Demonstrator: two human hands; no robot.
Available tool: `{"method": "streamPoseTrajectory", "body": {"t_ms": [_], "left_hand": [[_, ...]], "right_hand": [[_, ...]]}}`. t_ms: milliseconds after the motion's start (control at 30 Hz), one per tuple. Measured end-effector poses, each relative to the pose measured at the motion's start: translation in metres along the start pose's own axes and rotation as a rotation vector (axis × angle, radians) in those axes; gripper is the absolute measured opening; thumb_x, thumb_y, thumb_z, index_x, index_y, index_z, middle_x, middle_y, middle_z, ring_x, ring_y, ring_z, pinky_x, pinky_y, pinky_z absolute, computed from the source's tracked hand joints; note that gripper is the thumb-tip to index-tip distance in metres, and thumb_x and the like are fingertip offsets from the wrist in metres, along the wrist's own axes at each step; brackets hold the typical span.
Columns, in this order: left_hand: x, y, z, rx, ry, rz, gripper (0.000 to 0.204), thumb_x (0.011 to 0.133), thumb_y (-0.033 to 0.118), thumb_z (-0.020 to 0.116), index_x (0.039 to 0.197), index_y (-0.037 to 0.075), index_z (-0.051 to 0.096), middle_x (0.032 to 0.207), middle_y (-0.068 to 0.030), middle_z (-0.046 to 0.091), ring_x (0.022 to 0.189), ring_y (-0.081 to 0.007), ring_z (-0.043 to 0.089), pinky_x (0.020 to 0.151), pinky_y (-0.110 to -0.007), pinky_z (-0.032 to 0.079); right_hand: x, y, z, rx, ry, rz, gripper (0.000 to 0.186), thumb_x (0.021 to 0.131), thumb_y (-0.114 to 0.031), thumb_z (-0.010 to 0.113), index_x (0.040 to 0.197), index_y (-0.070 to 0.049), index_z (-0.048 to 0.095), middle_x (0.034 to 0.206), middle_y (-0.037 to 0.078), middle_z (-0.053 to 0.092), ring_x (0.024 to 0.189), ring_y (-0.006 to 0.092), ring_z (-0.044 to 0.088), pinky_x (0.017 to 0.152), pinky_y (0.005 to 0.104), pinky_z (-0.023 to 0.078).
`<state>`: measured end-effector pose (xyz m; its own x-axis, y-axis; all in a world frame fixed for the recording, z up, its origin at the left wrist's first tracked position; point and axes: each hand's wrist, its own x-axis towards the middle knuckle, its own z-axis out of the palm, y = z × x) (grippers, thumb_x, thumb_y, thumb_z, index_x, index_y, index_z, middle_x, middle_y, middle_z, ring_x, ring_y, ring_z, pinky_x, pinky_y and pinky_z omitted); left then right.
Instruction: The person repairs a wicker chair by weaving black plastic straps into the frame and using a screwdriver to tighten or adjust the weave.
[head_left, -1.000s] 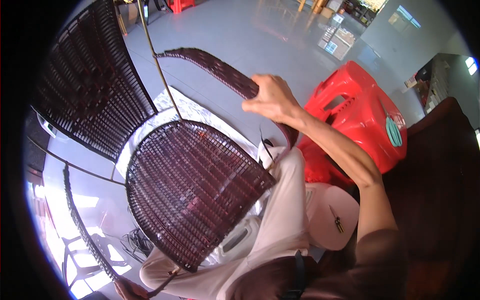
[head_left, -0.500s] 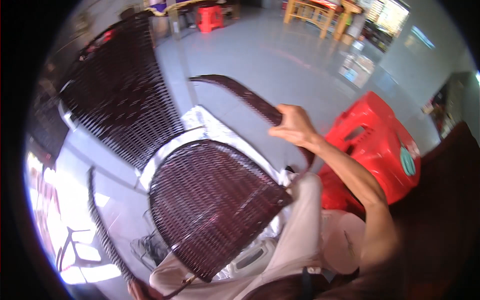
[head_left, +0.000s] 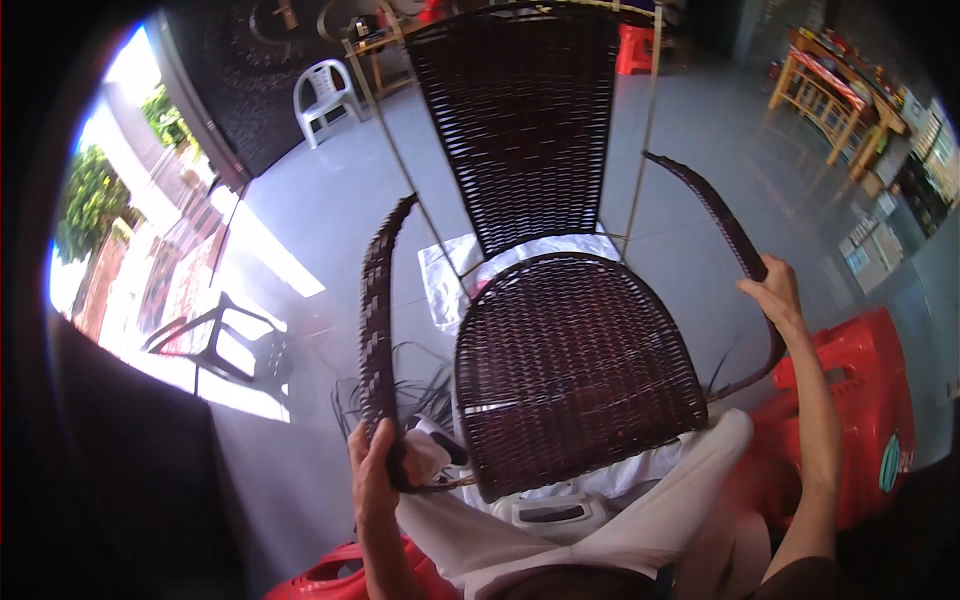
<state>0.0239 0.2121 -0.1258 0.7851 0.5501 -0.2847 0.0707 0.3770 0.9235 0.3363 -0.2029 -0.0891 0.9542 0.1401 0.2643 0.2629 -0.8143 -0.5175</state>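
A dark brown woven armchair (head_left: pixel 575 375) faces me in the middle of the head view, its tall backrest (head_left: pixel 520 120) rising at the far side between thin metal rods. My left hand (head_left: pixel 376 468) is closed round the near end of the left armrest (head_left: pixel 377 310), which is wrapped in the same dark strips. On the other side, my right hand (head_left: pixel 776 295) grips the right armrest (head_left: pixel 712 205) near its front bend. The seat's front edge lies between my knees. My legs partly hide the lower frame.
Red plastic chairs (head_left: pixel 860 370) stand close at my right, with more red plastic (head_left: pixel 345 575) at lower left. Loose dark strips (head_left: pixel 420 385) lie left of the seat. A silvery sheet (head_left: pixel 440 285) is beneath the chair. Farther off are a white chair (head_left: pixel 328 97) and a wooden table (head_left: pixel 835 95).
The view has swung left, and the armchair now appears squarer and more central. My left hand, earlier at the lower edge, shows more fully on its armrest. My right hand keeps its grip.
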Motion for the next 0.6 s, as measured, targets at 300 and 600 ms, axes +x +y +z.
{"method": "streamPoseTrajectory", "body": {"t_ms": [300,600], "left_hand": [[-0.011,0.002,0.009,0.435,0.248,0.643,0.037,0.083,0.022,0.053,0.111,0.000,0.042,0.095,-0.0122,0.052,0.092,-0.0187,0.051,0.083,-0.030,0.038],[-0.069,-0.078,0.089,0.313,-0.692,0.371,0.095,0.057,0.027,0.082,0.129,-0.001,0.026,0.121,-0.0175,0.042,0.111,-0.0307,0.044,0.093,-0.039,0.035]], "right_hand": [[-0.044,-0.024,-0.046,-0.569,0.340,-0.101,0.036,0.081,-0.035,0.055,0.074,0.000,0.056,0.068,0.020,0.058,0.066,0.0399,0.055,0.058,0.0486,0.041],[-0.160,-0.182,0.019,1.249,-0.913,-0.461,0.020,0.089,-0.015,0.049,0.081,0.002,0.055,0.070,0.003,0.057,0.071,0.0104,0.054,0.064,0.0240,0.043]]}}
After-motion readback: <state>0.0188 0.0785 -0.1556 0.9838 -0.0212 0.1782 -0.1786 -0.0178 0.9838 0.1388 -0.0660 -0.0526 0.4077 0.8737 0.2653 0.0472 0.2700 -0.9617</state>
